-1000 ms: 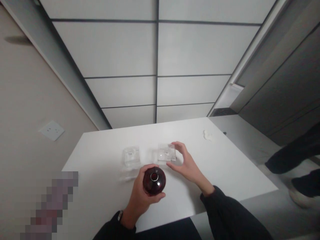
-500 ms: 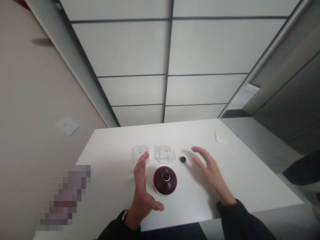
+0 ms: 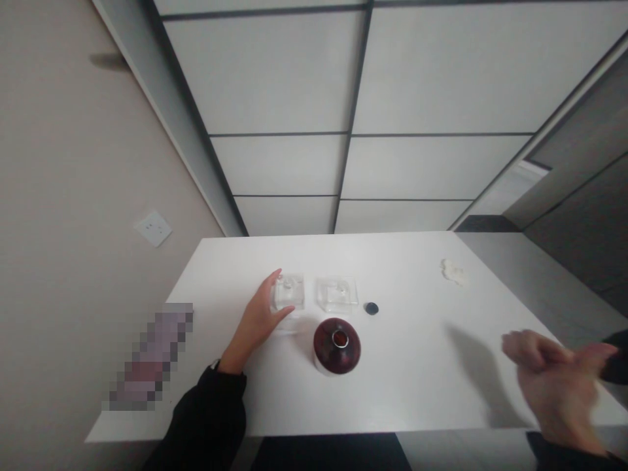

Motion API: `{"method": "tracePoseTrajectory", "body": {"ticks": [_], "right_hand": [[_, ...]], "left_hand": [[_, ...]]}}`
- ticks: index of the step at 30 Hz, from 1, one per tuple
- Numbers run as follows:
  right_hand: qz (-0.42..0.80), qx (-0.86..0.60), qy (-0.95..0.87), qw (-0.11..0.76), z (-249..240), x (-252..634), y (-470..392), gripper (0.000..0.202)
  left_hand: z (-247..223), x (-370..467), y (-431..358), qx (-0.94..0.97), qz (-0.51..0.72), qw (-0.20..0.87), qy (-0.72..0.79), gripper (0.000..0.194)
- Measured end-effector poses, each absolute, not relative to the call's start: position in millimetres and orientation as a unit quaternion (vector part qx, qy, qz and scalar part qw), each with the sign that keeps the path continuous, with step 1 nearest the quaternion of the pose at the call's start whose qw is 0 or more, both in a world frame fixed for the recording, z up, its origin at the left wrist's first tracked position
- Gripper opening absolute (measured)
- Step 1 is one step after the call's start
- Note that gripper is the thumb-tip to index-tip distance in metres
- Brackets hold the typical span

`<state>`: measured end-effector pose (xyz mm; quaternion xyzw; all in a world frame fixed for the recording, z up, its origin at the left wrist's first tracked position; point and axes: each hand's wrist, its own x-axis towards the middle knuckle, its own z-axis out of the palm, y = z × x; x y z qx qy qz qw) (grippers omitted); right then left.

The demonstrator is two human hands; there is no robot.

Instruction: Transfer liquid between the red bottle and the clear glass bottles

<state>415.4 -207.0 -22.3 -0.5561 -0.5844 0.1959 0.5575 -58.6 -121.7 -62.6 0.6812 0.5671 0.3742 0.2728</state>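
My left hand (image 3: pixel 265 309) reaches around the left clear plastic box (image 3: pixel 289 294), with the fingers at its back edge and the thumb at its front edge. Just right of it sits a second clear box (image 3: pixel 336 296). A round container with a glossy dark red domed top (image 3: pixel 332 353) and a silver ring in its middle stands nearer to me. Beside the second box lies a small black disc (image 3: pixel 371 308). Far to the right, my right hand (image 3: pixel 554 379) hovers near the table edge, blurred, with curled fingers and the thumb out; I see nothing in it.
The white table (image 3: pixel 412 392) carries a crumpled white scrap (image 3: pixel 454 271) at the back right. At the left, a pixelated pinkish item (image 3: pixel 152 360) lies near the edge. A wall socket (image 3: pixel 154 228) and panelled doors (image 3: pixel 284 167) border the table.
My left hand has moved from beside the red-topped container to the left clear box. My right hand has swung far right and its fingers have curled. The view has shifted slightly.
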Motion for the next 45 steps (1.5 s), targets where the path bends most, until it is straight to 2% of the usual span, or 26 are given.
{"method": "tracePoseTrajectory", "body": {"ticks": [2,5,9,11,15,16,18,22,24,25,30,36,40,45], "right_hand": [[0.198,-0.546,-0.577,0.574,-41.4,372.4,-211.4,0.071],[0.176,-0.517,-0.581,0.603,-58.6,300.3,-232.7,0.047],[0.185,-0.461,-0.646,0.579,-52.5,225.4,-268.1,0.050],[0.189,-0.432,-0.670,0.574,-45.5,205.4,-281.3,0.046],[0.196,-0.408,-0.679,0.578,-41.1,192.5,-296.9,0.016],[0.198,-0.410,-0.677,0.578,-42.3,191.7,-299.2,0.015],[0.203,-0.417,-0.672,0.578,-47.3,190.0,-303.1,0.044],[0.283,-0.406,-0.691,0.526,-69.0,187.8,-312.4,0.122],[0.353,-0.394,-0.695,0.486,-85.7,189.2,-320.1,0.144],[0.378,-0.390,-0.688,0.482,-94.4,190.4,-324.6,0.145],[0.421,-0.426,-0.589,0.543,-114.1,198.6,-346.1,0.120],[0.401,-0.447,-0.551,0.579,-81.7,216.0,-344.3,0.100],[0.358,-0.460,-0.558,0.591,-69.3,232.9,-331.8,0.086],[0.280,-0.494,-0.554,0.609,-70.4,253.2,-310.5,0.076]], "left_hand": [[-61.5,-58.7,-121.3,0.667,0.384,0.265,0.581,0.080],[-50.9,-59.6,-123.9,0.654,0.397,0.249,0.594,0.075],[-20.6,-58.2,-137.6,0.637,0.427,0.222,0.602,0.075],[-1.2,-58.1,-152.0,0.645,0.433,0.205,0.596,0.075],[30.6,-63.2,-198.2,0.691,0.405,0.154,0.579,0.075],[35.4,-65.1,-212.0,0.698,0.396,0.139,0.579,0.075],[41.5,-67.6,-239.6,0.712,0.374,0.124,0.581,0.075],[47.0,-59.9,-281.7,0.728,0.349,0.180,0.561,0.076],[48.4,-48.3,-292.1,0.729,0.347,0.222,0.546,0.081],[48.4,-41.3,-294.7,0.732,0.348,0.243,0.534,0.084],[37.3,-7.1,-296.2,0.754,0.371,0.306,0.448,0.098],[16.8,8.6,-291.9,0.767,0.399,0.303,0.402,0.108],[3.1,8.9,-262.5,0.735,0.475,0.249,0.416,0.094],[-29.4,15.4,-221.7,0.732,0.482,0.251,0.412,0.070]]}}
